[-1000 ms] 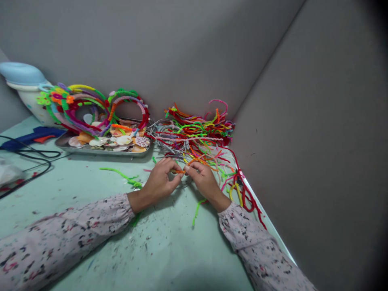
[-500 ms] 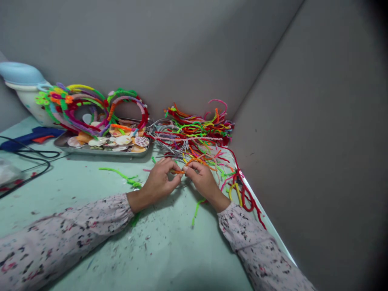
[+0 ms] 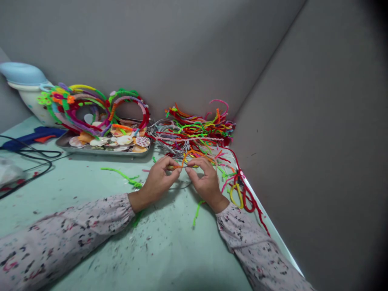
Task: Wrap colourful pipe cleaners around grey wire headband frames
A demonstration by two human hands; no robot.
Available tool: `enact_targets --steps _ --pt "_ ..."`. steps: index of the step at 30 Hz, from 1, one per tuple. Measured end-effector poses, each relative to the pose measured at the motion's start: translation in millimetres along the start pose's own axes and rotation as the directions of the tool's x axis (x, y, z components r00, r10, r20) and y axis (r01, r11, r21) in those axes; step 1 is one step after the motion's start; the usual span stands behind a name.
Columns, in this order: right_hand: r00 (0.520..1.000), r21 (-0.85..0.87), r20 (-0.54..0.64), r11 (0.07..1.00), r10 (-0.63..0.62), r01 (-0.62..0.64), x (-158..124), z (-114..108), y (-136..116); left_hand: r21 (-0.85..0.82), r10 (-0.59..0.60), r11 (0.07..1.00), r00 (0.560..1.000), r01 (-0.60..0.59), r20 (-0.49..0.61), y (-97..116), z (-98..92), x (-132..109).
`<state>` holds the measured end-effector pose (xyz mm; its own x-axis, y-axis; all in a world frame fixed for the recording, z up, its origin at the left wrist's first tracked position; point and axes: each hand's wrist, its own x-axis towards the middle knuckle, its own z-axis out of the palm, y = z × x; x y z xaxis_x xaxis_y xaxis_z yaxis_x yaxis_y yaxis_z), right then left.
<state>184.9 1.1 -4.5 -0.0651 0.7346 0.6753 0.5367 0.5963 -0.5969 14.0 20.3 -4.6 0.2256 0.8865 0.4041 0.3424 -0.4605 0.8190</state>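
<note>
My left hand (image 3: 159, 178) pinches the orange-wrapped part of a thin grey metal headband between thumb and fingers. From that spot an orange pipe cleaner (image 3: 183, 158) rises in a bend and runs back to the right. Thumb and fingers of my right hand (image 3: 206, 184) are closed on the bare metal of the headband (image 3: 182, 188), whose curve hangs below both hands. Whether the right fingers also touch the pipe cleaner is hard to see. A green pipe cleaner (image 3: 121, 174) lies left of my left hand, and a short green piece (image 3: 197, 212) lies below my right.
Behind my hands lies a pile of colourful pipe cleaners (image 3: 200, 131) with grey metal bands. A metal tray (image 3: 106, 152) holds shells and fuzzy wrapped headbands (image 3: 87, 97). Scissors with yellow and red handles (image 3: 236, 196) lie by the right edge. Black cable (image 3: 45, 163) runs at left.
The orange pipe cleaner now stands up in a bend between my hands. My right fingers have shifted slightly right, onto bare metal, and a small gap shows between the hands.
</note>
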Motion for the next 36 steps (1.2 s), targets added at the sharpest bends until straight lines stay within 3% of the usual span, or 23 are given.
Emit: enact_targets --steps 7,26,36 --pt "0.993 -0.018 0.057 0.995 -0.100 0.102 0.7 1.4 1.2 -0.013 0.008 1.000 1.000 -0.008 0.013 -2.0 0.6 0.6" --pt "0.996 -0.059 0.067 0.996 -0.062 0.066 1.0 2.3 2.4 -0.012 0.092 0.996 0.995 -0.092 0.022 -1.1 -1.3 -0.1" --pt "0.991 -0.069 0.132 0.997 -0.021 0.030 1.4 3.0 1.9 0.035 0.131 0.991 0.991 -0.132 0.027 -1.8 -1.5 0.3"
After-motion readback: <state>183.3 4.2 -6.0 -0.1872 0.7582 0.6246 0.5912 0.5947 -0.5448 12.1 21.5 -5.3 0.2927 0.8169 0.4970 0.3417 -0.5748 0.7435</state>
